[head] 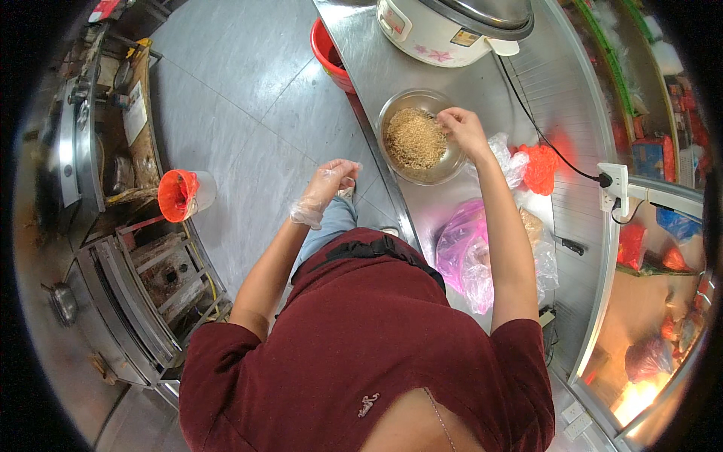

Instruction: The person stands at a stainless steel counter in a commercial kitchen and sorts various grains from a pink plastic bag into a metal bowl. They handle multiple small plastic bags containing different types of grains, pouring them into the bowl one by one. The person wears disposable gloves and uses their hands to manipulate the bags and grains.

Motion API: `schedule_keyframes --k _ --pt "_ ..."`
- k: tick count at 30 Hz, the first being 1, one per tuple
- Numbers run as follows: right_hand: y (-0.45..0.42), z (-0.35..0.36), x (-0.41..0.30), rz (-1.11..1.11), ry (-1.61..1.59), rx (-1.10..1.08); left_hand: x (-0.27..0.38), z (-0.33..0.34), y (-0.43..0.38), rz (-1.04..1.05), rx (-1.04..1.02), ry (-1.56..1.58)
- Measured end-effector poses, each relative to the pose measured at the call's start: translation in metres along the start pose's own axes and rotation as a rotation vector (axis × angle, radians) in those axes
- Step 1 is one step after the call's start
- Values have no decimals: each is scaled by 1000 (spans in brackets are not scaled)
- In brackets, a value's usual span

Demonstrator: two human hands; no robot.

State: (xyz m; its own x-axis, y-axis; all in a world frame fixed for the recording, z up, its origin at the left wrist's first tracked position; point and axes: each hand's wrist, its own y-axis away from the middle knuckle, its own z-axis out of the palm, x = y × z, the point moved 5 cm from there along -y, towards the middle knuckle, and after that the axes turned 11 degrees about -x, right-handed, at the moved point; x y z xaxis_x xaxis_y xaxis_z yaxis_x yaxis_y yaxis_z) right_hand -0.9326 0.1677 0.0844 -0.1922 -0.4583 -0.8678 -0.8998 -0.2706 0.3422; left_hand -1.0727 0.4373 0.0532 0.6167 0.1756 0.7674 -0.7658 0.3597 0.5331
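Note:
My right hand (pixel 465 133), bare, reaches over the right rim of a stainless steel bowl (pixel 408 176). Its thumb and fingertips come together at the edge of a heap of small tan grains (pixel 417 138) inside; whether anything is pinched between them is too small to tell. Darker bits show around the base of the heap. A clear disposable plastic glove covers my left hand (pixel 329 182), which hangs over the floor to the left of the metal counter (pixel 367 62). Its fingers are drawn together with no object visible in them.
A large white rice cooker (pixel 452 39) stands beyond the bowl. Pink and clear plastic bags (pixel 463 248), a red plastic bag (pixel 539 169) and a black-handled knife (pixel 571 246) lie at the right. On the floor side are a red bucket (pixel 333 56) and a white bucket (pixel 204 190) with red lining.

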Motion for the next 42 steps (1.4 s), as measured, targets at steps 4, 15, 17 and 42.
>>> schedule_keyframes --k 4,15,17,42 --pt "19 0 -55 -28 -87 158 12 -3 -3 13 8 18" --pt "31 42 -20 -105 661 75 14 -10 -19 0 -6 -8" --pt "36 23 -49 -163 708 20 13 -13 -19 -7 18 -29" --pt "489 -149 143 667 384 1031 14 215 -34 55 -430 -514"
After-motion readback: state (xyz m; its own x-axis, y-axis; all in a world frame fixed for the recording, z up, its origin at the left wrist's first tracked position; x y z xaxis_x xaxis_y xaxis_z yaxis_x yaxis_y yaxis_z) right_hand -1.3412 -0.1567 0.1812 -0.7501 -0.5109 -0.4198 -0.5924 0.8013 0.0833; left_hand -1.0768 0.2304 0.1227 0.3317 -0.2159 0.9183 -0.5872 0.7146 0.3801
